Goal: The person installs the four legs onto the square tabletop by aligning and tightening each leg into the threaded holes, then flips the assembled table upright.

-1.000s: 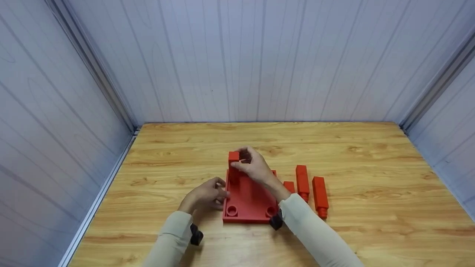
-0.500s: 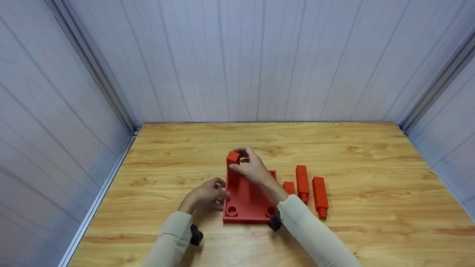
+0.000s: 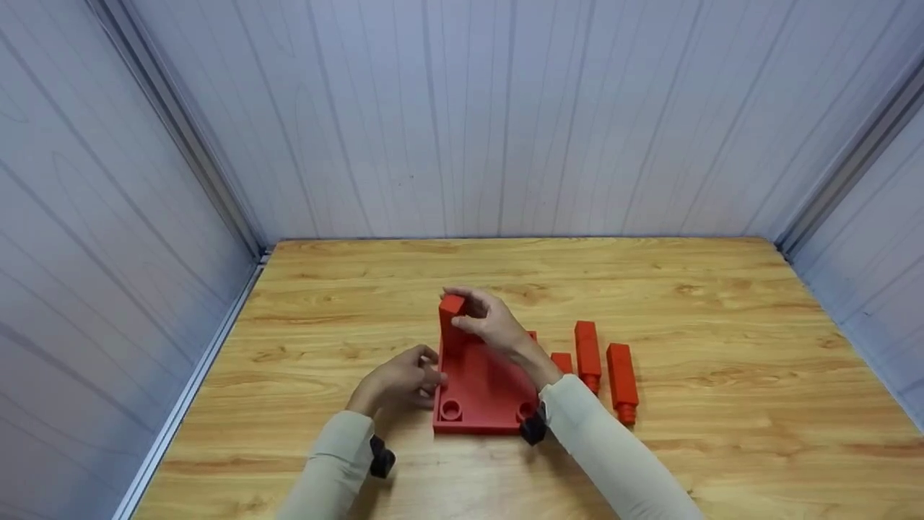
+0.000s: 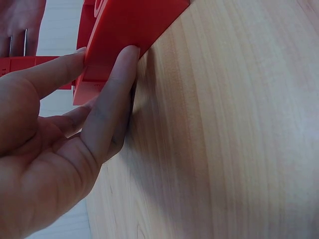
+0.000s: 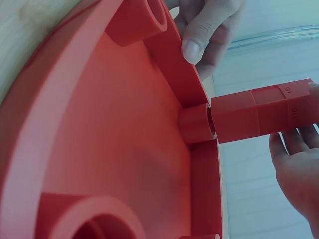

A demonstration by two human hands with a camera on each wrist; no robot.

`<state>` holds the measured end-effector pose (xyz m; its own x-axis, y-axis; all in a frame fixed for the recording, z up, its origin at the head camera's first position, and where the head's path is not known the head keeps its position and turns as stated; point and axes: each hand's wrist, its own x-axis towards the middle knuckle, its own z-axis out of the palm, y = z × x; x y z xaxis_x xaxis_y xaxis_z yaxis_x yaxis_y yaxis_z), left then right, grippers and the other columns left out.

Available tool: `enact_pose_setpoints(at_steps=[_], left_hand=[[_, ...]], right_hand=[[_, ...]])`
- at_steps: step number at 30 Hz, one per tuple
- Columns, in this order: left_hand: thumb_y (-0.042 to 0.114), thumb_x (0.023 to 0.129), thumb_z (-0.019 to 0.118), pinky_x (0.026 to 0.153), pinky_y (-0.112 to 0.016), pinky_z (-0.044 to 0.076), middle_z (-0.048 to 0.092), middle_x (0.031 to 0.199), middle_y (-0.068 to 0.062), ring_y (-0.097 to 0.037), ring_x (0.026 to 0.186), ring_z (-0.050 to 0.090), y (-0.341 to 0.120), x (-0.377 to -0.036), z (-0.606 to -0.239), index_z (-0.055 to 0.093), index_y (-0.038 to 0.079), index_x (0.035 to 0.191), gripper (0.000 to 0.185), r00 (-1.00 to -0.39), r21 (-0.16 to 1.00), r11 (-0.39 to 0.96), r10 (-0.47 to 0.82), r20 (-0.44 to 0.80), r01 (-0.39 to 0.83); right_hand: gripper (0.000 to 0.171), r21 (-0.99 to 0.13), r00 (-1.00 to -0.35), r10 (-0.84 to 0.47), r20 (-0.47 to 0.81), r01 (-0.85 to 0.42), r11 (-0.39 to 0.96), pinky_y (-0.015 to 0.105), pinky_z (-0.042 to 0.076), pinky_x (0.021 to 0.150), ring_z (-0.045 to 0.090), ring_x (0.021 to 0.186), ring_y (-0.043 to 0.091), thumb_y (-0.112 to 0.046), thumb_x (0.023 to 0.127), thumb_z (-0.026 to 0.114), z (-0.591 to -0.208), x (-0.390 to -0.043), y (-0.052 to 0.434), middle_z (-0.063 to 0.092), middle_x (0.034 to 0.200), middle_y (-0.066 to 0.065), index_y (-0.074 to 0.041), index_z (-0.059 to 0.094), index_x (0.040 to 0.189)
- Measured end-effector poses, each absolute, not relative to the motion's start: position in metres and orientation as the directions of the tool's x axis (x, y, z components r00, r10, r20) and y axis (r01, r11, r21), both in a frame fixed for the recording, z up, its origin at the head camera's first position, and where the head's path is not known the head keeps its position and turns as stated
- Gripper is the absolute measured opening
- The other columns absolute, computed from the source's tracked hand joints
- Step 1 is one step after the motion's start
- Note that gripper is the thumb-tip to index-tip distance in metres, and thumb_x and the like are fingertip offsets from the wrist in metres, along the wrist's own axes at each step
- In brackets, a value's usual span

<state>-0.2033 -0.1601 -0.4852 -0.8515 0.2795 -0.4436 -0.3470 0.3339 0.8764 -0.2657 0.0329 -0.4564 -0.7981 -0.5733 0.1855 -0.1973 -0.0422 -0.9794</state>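
A shallow red square tabletop (image 3: 482, 397) lies upside down on the wooden table, with round sockets in its corners. A red square leg (image 3: 452, 318) stands upright at the far-left socket (image 5: 195, 124); in the right wrist view its end meets the socket mouth, a thin dark gap showing. My right hand (image 3: 497, 326) holds this leg near its top between thumb and fingers. At the left side, my left hand (image 3: 399, 377) grips the tabletop's rim, thumb over the edge and fingers against the outer wall. The right forearm partly covers the near-right socket (image 3: 527, 412).
Right of the tabletop lie two loose red legs with threaded ends, one leg (image 3: 588, 354) nearer and another leg (image 3: 622, 379) farther right. A third red piece (image 3: 561, 363) is partly hidden by my right sleeve. Pale panels (image 3: 469, 123) wall the table's back and sides.
The leg's top has turned a little about its upright axis. My right fingers have shifted round the leg and now reach farther over its back. My left hand has stayed put.
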Motion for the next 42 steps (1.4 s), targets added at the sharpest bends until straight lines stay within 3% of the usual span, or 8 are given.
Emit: enact_pose_setpoints(at_steps=[6,9,14,20,25,30,35,42], left_hand=[[0.010,0.090,0.063,0.071,-0.039,0.058,0.064,0.098,-0.017,-0.022,0.080,0.064,-0.161,-0.204,-0.484,0.041,-0.001,0.124,0.042,-0.850,0.873,0.343,0.279,-0.447,-0.346],[0.011,0.090,0.063,0.070,-0.038,0.058,0.064,0.097,-0.016,-0.022,0.080,0.064,-0.161,-0.205,-0.485,0.041,-0.001,0.124,0.042,-0.850,0.870,0.354,0.279,-0.448,-0.342],[0.010,0.090,0.063,0.068,-0.037,0.058,0.063,0.095,-0.014,-0.020,0.077,0.063,-0.162,-0.206,-0.486,0.042,-0.001,0.122,0.040,-0.849,0.867,0.367,0.280,-0.447,-0.336],[0.009,0.090,0.063,0.067,-0.038,0.058,0.063,0.092,-0.014,-0.021,0.075,0.063,-0.161,-0.206,-0.487,0.041,-0.001,0.122,0.039,-0.848,0.869,0.355,0.279,-0.451,-0.345],[0.010,0.091,0.063,0.068,-0.039,0.058,0.063,0.095,-0.016,-0.021,0.078,0.063,-0.161,-0.206,-0.485,0.041,-0.001,0.123,0.041,-0.846,0.869,0.351,0.283,-0.452,-0.347],[0.011,0.090,0.064,0.069,-0.038,0.058,0.063,0.096,-0.016,-0.021,0.079,0.064,-0.162,-0.205,-0.485,0.041,0.000,0.123,0.041,-0.846,0.867,0.363,0.285,-0.452,-0.341],[0.011,0.091,0.063,0.071,-0.039,0.058,0.062,0.097,-0.016,-0.022,0.080,0.065,-0.162,-0.204,-0.486,0.040,0.000,0.124,0.042,-0.839,0.869,0.338,0.291,-0.460,-0.360],[0.010,0.091,0.062,0.070,-0.039,0.058,0.063,0.096,-0.016,-0.022,0.080,0.064,-0.162,-0.204,-0.485,0.040,0.000,0.124,0.041,-0.839,0.871,0.331,0.291,-0.460,-0.363]], right_hand=[[0.051,-0.981,-0.854,-0.499,0.144,-0.189,0.041,0.036,0.047,0.097,0.052,0.121,0.026,-0.011,0.090,0.065,-0.457,-0.263,0.031,0.048,0.141,0.012,-0.009,0.047,0.138],[0.050,-0.976,-0.881,-0.450,0.144,-0.203,0.085,0.039,0.046,0.097,0.053,0.117,0.026,-0.016,0.087,0.070,-0.458,-0.262,0.029,0.052,0.134,0.010,-0.010,0.050,0.133],[0.045,-0.957,-0.903,-0.388,0.186,-0.255,0.136,0.042,0.046,0.095,0.056,0.108,0.028,-0.016,0.084,0.073,-0.460,-0.262,0.026,0.059,0.118,0.015,-0.004,0.054,0.123],[0.041,-0.947,-0.911,-0.358,0.207,-0.279,0.160,0.049,0.046,0.093,0.056,0.103,0.036,-0.008,0.084,0.072,-0.439,-0.248,0.025,0.059,0.110,0.023,0.005,0.052,0.117],[0.049,-0.962,-0.891,-0.423,0.167,-0.242,0.130,0.042,0.047,0.094,0.053,0.112,0.035,-0.008,0.086,0.070,-0.430,-0.243,0.028,0.055,0.125,0.022,0.003,0.049,0.129],[0.054,-0.981,-0.810,-0.566,0.155,-0.194,0.010,0.031,0.045,0.097,0.045,0.128,0.033,-0.002,0.091,0.060,-0.432,-0.248,0.033,0.042,0.143,0.022,0.003,0.039,0.140],[0.049,-0.974,-0.762,-0.617,0.198,-0.226,-0.033,0.026,0.043,0.099,0.045,0.129,0.032,0.005,0.092,0.054,-0.433,-0.250,0.036,0.043,0.142,0.027,0.007,0.040,0.139],[0.049,-0.978,-0.778,-0.605,0.167,-0.207,-0.003,0.029,0.045,0.098,0.049,0.125,0.030,0.002,0.092,0.055,-0.433,-0.252,0.037,0.047,0.141,0.023,0.004,0.042,0.139]])
